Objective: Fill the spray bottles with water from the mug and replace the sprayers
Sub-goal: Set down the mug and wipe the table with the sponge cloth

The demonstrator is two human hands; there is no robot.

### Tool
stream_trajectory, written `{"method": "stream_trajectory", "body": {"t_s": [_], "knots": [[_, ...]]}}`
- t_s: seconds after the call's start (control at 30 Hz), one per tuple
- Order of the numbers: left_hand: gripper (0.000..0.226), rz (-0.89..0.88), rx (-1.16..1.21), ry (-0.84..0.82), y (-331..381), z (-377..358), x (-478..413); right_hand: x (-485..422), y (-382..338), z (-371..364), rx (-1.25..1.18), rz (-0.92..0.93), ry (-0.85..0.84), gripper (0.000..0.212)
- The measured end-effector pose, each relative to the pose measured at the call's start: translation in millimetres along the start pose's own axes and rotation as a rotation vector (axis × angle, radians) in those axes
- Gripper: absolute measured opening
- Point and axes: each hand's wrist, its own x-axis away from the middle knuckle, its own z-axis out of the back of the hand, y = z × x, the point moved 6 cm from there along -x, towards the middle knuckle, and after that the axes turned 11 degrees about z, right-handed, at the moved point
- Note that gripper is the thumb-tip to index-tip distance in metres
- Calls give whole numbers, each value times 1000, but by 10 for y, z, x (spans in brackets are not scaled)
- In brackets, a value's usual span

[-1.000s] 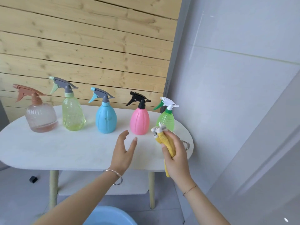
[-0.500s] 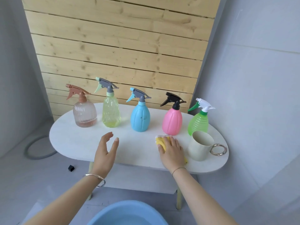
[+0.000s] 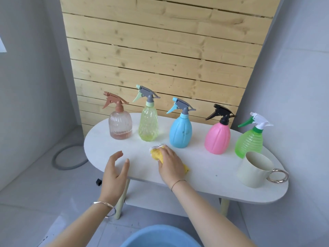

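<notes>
Right hand [image 3: 170,164] holds a yellow cloth [image 3: 156,154] down on the table [image 3: 204,177], fingers curled over it. Left hand [image 3: 115,172] released, hovering, empty. Mug [image 3: 254,169] stands lower right, handle toward the right edge; the right hand is nearer. Bottles [image 3: 180,131] stand in a row mid-frame, sprayers on.

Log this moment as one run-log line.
right hand: holds yellow cloth on table | left hand: open, at table's front edge | spray bottles: five upright, sprayers on | mug: upright beside green bottle
</notes>
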Motion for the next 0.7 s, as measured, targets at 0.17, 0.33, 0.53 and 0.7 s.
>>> {"method": "stream_trajectory", "body": {"t_s": [0.17, 0.33, 0.53, 0.7], "knots": [[36, -6, 14, 0, -63, 36, -54, -298, 44, -58, 67, -143, 75, 46], [33, -32, 32, 8, -63, 75, -115, -469, 69, -110, 74, -131, 73, 46], [39, -29, 20, 26, -98, 179, -227, -413, -64, -110, 71, 82, -28, 49], [35, -27, 7, 27, -106, 277, -312, -230, -385, -103, -231, 369, -154, 53]]}}
